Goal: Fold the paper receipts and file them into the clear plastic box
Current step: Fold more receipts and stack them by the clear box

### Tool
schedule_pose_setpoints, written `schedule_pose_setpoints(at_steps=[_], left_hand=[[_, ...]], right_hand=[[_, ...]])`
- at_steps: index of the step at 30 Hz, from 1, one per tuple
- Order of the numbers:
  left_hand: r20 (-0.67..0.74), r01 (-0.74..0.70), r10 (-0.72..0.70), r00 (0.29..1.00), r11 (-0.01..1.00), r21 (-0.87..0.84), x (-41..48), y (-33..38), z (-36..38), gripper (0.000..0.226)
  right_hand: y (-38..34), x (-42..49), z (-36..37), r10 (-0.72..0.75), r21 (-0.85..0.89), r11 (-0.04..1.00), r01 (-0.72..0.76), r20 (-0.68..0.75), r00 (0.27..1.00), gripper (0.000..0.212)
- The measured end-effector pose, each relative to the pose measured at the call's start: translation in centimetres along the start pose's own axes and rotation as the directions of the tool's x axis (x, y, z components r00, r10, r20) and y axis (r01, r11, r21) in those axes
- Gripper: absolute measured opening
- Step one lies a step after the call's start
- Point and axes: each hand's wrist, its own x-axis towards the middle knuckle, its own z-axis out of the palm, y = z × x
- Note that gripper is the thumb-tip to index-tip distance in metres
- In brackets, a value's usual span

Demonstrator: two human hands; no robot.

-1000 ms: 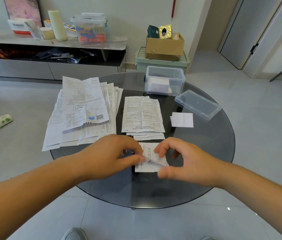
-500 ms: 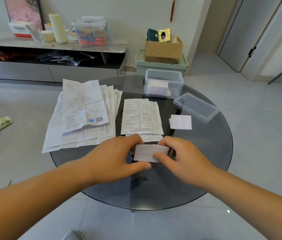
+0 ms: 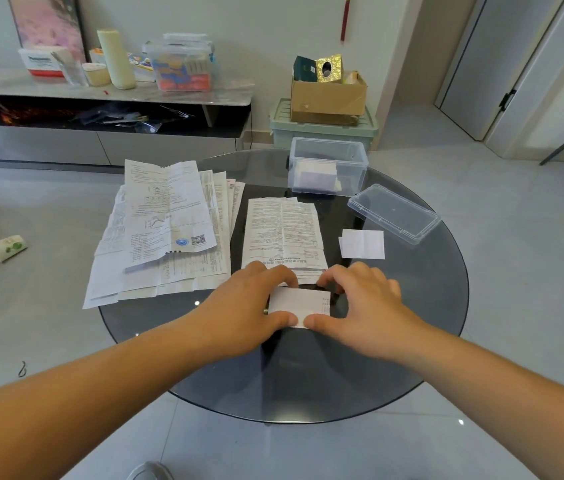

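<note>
- So the clear plastic box [image 3: 356,168] sits open at the far side of the desk [image 3: 308,375], with folded white slips [image 3: 318,175] inside and its lid [image 3: 394,213] lying just beside it.
- Our left hand [image 3: 245,306] and right hand [image 3: 363,303] each pinch one folded receipt [image 3: 299,306], down on the desk's near side.

Bright, even daylight – soft glare on the glass table [image 3: 422,341] – wide-angle bending at the edges

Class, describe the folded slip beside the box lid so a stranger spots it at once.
Find the round glass table. On its right side lies a clear lid, with the folded slip just nearer the camera. Unlike the printed receipt piles, it is small, blank and alone.
</note>
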Motion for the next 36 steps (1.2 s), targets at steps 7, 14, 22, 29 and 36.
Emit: schedule_pose_setpoints(at_steps=[7, 14, 22, 29, 36], left_hand=[[0.047, 0.011, -0.010, 0.999, 1.000, -0.015, 0.0, -0.3, -1.0, 0.047], [0.075, 0.051, -0.048, 0.996, 0.998, -0.039, 0.4, 0.3, -1.9, 0.047], [0.066, -0.036, 0.037, 0.997, 0.999, -0.016, -0.1, 1.3, -1.1, 0.044], [0.113, -0.041, 0.042, 0.993, 0.999, -0.011, 0.1, 2.2, -1.2, 0.056], [0.208, -0.102, 0.088, 0.974, 0.993, 0.056, 1.0, 3.2, -0.8, 0.039]], right_hand=[[1.2, 0.2, -1.4, 0.014, 0.028, 0.999, -0.017, 0.119, 0.993, 0.050], [0.7, 0.4, -1.8, -0.003, 0.073, 0.997, -0.008, 0.152, 0.988, 0.039], [-1.4, -0.1, -2.2, -0.050, 0.066, 0.997, 0.039, 0.168, 0.985, 0.040], [-1.7, -0.6, -3.1, -0.061, 0.046, 0.998, 0.052, 0.225, 0.973, 0.040], [-0.8, -1.0, -3.0, -0.138, 0.113, 0.987, 0.115, 0.225, 0.965, 0.025]])
